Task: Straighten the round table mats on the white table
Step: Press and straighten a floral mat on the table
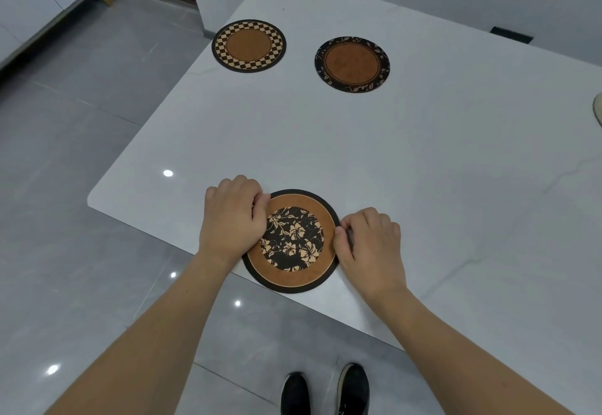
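Your nearest mat (291, 241) lies on the table (423, 170), overhanging its near edge; two mats sit beyond: one far-left (249, 46), one to its right (352, 64).

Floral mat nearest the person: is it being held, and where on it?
Yes. The left hand pinches the floral mat at its upper-left rim, and the right hand pinches its right rim. The mat lies flat on the white table, overhanging the near edge.
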